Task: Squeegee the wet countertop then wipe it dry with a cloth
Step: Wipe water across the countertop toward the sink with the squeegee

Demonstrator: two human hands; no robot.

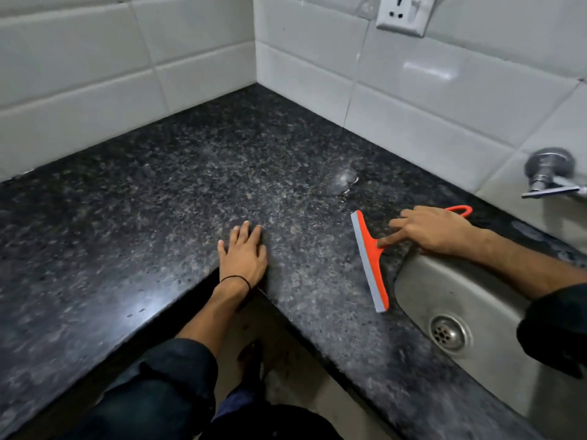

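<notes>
A dark speckled granite countertop (165,192) fills the corner, with a small puddle of water (343,181) near the right wall. An orange squeegee (370,262) with a grey rubber blade lies on the counter beside the sink. My right hand (432,230) covers its handle, the index finger stretched along the neck; the handle's loop shows behind the hand. My left hand (243,254) rests flat, palm down, at the counter's inner corner edge, fingers slightly spread. No cloth is in view.
A steel sink (482,281) with a drain (449,331) is set into the counter at right. A chrome tap (551,174) juts from the tiled wall (413,100) above it. A wall socket (401,14) sits high up. Floor and my foot show below the edge.
</notes>
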